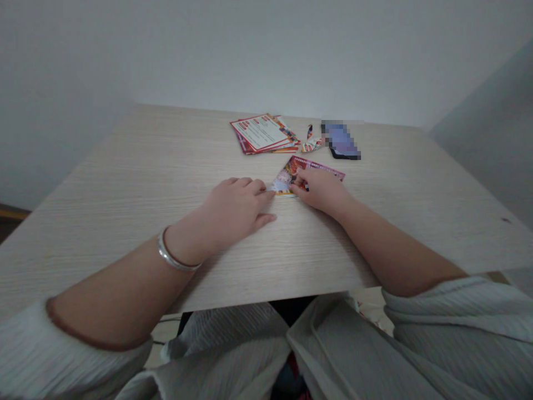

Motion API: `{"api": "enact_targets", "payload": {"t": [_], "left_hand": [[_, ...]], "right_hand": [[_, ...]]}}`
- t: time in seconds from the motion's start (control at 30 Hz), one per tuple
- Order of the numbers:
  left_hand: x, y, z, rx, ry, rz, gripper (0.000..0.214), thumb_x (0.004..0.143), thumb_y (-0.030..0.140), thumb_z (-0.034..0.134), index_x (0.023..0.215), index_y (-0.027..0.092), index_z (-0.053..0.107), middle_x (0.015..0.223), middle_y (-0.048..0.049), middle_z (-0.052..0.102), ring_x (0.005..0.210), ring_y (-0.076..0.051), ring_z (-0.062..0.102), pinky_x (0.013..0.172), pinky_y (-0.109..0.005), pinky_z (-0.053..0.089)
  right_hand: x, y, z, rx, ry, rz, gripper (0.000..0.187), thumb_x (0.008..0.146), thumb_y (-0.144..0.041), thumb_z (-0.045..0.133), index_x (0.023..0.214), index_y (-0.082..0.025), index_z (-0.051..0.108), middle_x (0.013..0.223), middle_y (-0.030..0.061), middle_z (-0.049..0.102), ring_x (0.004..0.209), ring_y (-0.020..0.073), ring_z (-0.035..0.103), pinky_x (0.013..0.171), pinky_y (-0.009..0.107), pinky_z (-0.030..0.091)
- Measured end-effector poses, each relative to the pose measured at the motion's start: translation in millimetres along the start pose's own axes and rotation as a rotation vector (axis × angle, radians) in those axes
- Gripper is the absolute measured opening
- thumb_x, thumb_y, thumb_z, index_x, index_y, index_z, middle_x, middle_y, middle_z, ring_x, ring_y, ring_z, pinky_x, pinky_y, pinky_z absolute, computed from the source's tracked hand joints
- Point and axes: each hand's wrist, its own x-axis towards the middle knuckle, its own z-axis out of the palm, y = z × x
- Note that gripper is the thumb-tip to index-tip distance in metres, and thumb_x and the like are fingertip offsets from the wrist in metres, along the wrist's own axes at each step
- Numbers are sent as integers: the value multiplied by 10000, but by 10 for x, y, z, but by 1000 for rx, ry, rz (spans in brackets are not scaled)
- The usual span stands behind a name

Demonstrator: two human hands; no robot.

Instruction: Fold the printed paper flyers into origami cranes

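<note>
Ideally, even pressure stops the printed sheet (286, 174) slipping, just front-right of the card stack (264, 133). The left hand (235, 210) rests spread at one corner; the right hand (325, 189) curls over it, whether pinching I cannot tell.

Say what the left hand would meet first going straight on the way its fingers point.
Likely the colourful paper, its corner right by the left hand; whether they already touch is unclear.
</note>
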Motion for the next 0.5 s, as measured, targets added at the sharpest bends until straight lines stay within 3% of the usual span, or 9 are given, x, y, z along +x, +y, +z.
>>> {"api": "enact_targets", "payload": {"t": [0.27, 0.4, 0.5], "left_hand": [[22, -92, 48, -83, 47, -29, 388, 1071, 379, 445, 1138, 135, 740, 1163, -162, 729, 1090, -307, 686, 1011, -468, 526], [57, -69, 83, -201, 137, -122, 398, 1032, 323, 504, 1306, 81, 663, 1243, -178, 711, 1162, -321, 658, 1047, -469, 523], [93, -65, 130, -241, 173, -110, 425, 1013, 281, 522, 1366, 76, 637, 1273, -190, 699, 1177, -326, 644, 1053, -480, 521]], "right_hand": [[-9, -9, -2, -34, -8, 5, 248, 1008, -399, 602, 933, -197, 725, 1029, 104, 792, 906, 247, 691, 737, 342, 428], [-28, -11, 3, -38, 12, -23, 231, 1004, -381, 608, 940, -190, 721, 1042, 113, 789, 935, 256, 691, 749, 345, 421], [-57, -7, -17, -12, 32, -65, 218, 1011, -349, 591, 950, -185, 720, 1040, 108, 788, 936, 252, 689, 756, 344, 412]]}}
